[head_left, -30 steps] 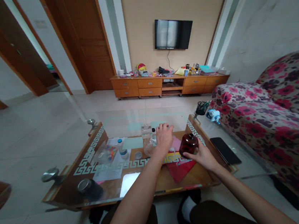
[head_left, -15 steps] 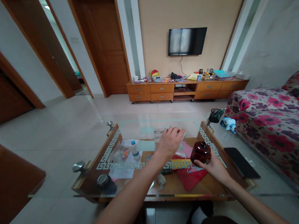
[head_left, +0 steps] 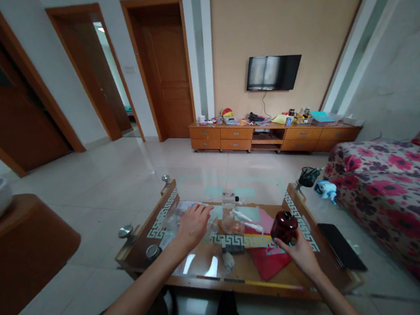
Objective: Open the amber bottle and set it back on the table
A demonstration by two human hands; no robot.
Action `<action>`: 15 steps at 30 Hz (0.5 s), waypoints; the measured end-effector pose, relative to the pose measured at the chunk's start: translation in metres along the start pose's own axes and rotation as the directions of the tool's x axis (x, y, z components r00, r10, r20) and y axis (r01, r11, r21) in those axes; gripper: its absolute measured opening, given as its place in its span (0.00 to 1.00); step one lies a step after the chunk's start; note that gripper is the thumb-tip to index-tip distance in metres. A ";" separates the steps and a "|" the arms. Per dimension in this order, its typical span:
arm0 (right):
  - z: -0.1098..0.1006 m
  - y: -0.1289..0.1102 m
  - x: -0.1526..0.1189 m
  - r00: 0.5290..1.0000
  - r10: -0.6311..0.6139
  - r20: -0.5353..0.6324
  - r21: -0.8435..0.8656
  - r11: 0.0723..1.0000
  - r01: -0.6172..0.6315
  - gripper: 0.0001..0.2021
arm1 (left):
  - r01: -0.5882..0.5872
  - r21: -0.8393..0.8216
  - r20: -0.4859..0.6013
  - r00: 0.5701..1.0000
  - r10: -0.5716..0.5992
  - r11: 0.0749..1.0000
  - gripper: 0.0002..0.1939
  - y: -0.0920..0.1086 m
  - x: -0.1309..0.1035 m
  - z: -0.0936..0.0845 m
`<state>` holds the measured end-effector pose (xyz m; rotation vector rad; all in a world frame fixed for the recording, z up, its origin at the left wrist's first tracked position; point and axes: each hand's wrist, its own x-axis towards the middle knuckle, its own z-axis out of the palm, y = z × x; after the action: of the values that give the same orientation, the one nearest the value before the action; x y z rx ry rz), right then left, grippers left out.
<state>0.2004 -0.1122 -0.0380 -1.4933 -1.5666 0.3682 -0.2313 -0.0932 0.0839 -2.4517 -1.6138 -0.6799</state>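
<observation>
A dark red jar (head_left: 284, 224), squat and rounded, glossy, with a short narrow neck at its top, stands out against the pale floor behind it. It is held just above the right part of the glass worktop (head_left: 203, 264), over a red sheet (head_left: 269, 262) that lies on the shelf beneath the glass. The right hand (head_left: 300, 251) grasps the jar from below and behind, fingers curled about its lower half. The left hand (head_left: 192, 225) is well apart from the jar, at the left part of the worktop, fingers spread and released, palm down over blurred small items; whether it touches them cannot be told. Between the two hands stands a clear bottle (head_left: 231, 216). A black phone (head_left: 342, 251) lies to the right of the jar, near a floral sofa (head_left: 395, 187).
</observation>
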 end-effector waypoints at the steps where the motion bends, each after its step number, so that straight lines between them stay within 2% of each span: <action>1: -0.001 -0.001 -0.001 1.000 0.007 0.008 0.017 1.000 -0.007 0.36 | -0.017 -0.006 0.008 1.000 0.017 1.000 0.22 0.000 -0.001 -0.001; 6: -0.013 -0.019 -0.008 0.998 0.045 0.054 0.136 0.989 -0.052 0.35 | -0.073 -0.070 0.081 0.994 0.079 0.995 0.20 0.004 -0.012 -0.001; 10: -0.019 -0.039 -0.015 0.997 0.064 0.054 0.240 0.968 -0.075 0.34 | -0.013 -0.187 0.104 0.994 0.033 0.982 0.21 0.002 -0.029 0.000; 13: -0.013 -0.063 -0.023 0.998 0.063 0.030 0.264 0.962 -0.068 0.35 | -0.011 -0.264 0.060 0.998 0.028 0.964 0.21 0.000 -0.042 -0.001; 15: -0.001 -0.083 -0.028 1.000 0.022 -0.007 0.224 0.974 -0.020 0.36 | -0.032 -0.306 0.015 0.999 0.039 0.951 0.20 -0.002 -0.049 -0.002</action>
<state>0.1447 -0.1559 0.0129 -1.3359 -1.4506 0.5319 -0.2498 -0.1345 0.0642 -2.6993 -1.5696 -0.9679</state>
